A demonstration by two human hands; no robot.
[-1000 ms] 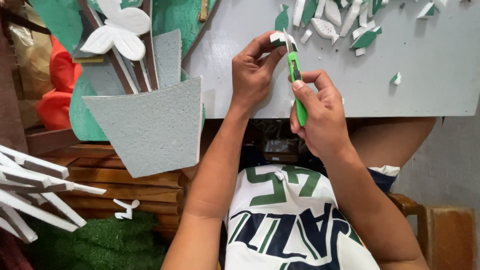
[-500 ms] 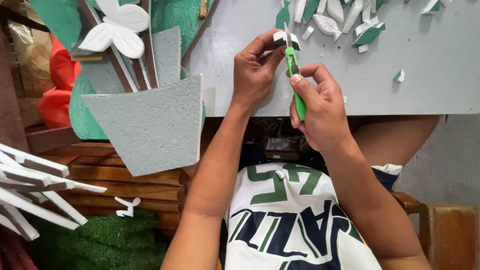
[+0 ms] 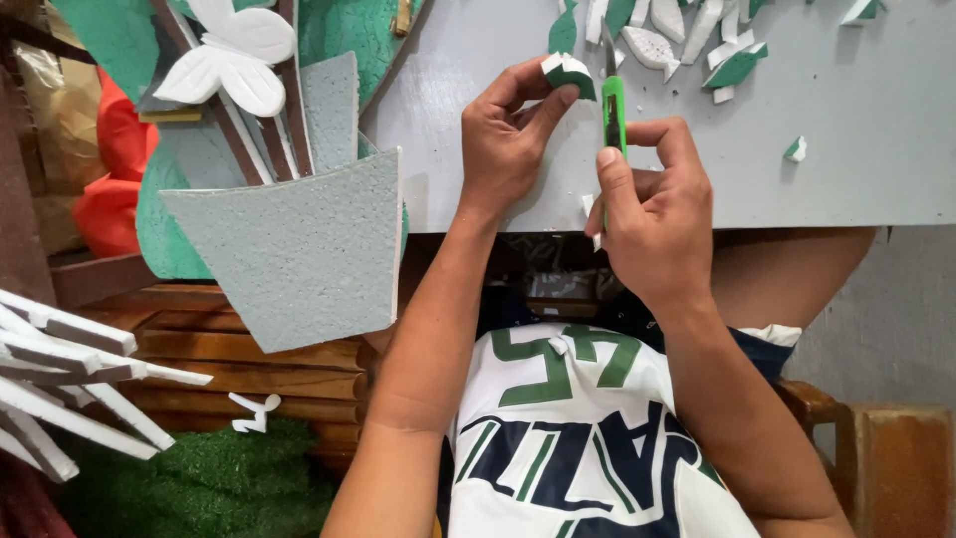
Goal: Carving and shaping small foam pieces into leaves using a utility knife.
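My left hand (image 3: 503,139) pinched a small foam piece (image 3: 568,72), white with a green face, between thumb and fingertips, the fingers narrowed around it. The piece sat just above the near edge of the grey board (image 3: 856,149), close to the left of my other hand. My right hand (image 3: 652,214) was closed around a green cutter (image 3: 613,110), thumb pressed on its back, index finger curled over the far side, the handle pointing away from me. Its thin blade rose just to the right of the foam piece; I could not tell whether the blade touched it.

Farther off on the board lay a scatter of foam scraps (image 3: 697,35), white and green, leaf-shaped, and one tiny chip (image 3: 795,149) sat alone to the right. To the left stood a grey foam pot shape (image 3: 299,249) with brown sticks and a white butterfly (image 3: 234,60) above it, against a green backing. Nearer on the left, white foam strips (image 3: 70,369) fanned out over a patch of green turf (image 3: 219,478), beside wooden slats (image 3: 249,369). My white shirt (image 3: 578,448) with green and dark lettering showed below my arms.
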